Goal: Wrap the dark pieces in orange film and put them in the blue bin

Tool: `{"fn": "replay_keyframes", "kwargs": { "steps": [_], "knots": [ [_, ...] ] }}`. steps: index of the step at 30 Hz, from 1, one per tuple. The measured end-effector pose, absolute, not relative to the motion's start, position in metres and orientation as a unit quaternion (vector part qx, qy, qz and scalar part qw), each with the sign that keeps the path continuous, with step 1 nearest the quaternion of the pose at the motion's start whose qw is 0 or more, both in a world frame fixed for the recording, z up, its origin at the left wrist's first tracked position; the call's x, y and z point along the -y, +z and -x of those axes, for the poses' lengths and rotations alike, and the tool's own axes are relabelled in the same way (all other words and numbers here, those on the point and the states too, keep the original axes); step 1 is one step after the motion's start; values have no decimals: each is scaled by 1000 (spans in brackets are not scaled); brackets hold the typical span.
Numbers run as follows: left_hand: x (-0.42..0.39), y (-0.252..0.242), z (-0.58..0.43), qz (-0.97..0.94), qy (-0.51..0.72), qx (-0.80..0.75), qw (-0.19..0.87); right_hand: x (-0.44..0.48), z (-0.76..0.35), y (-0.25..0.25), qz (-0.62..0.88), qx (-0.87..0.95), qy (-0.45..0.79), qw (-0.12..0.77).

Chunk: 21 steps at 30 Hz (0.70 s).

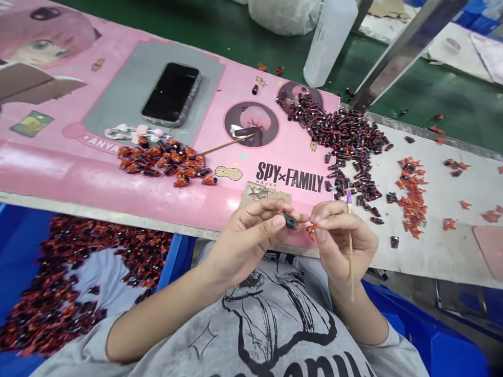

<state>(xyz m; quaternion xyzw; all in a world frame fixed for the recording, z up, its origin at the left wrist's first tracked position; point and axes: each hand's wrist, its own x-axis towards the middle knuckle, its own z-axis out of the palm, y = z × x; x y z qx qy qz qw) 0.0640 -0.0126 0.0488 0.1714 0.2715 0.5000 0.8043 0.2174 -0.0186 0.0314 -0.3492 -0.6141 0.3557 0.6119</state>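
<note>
My left hand (pixel 255 230) pinches a small black plastic piece (pixel 290 220) with a bit of orange at its edge. Close beside it, my right hand (pixel 343 235) holds a small orange plastic piece (pixel 311 231) between thumb and fingertips. A thin wooden stick (pixel 351 256) with a purple tip is also tucked in the right hand's fingers. Both hands are over the front edge of the pink mat (pixel 220 209). Beyond the right hand lies a heap of black pieces (pixel 346 131), and further right a strip of orange pieces (pixel 412 201).
Black-and-orange pieces (pixel 165 162) are piled on the mat's left, near a second stick (pixel 226 144) and a phone (pixel 172 93). A blue bin (pixel 167 267) at lower left holds many similar pieces. A white bottle (pixel 328 44) and a metal post (pixel 401 57) stand at the back.
</note>
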Motion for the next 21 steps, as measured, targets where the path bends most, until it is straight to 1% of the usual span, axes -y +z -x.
{"fn": "replay_keyframes", "kwargs": {
  "steps": [3,6,9,11,14,17,21],
  "knots": [
    [12,47,-58,-136,515,-283,798,14,-218,24,371,673,273,578],
    [11,45,-54,-125,536,-308,776,12,-220,21,403,691,184,571],
    [12,43,-54,-124,518,-323,782,11,-219,22,407,702,102,575],
    [12,42,-54,-123,496,-323,796,10,-218,21,390,726,74,561],
    [14,42,-53,-134,497,-329,792,10,-218,20,369,755,81,536],
    [16,43,-53,-170,504,-345,773,13,-220,19,373,752,107,533],
    [21,46,-52,-241,513,-340,750,18,-222,22,391,724,188,536]
  ]
}}
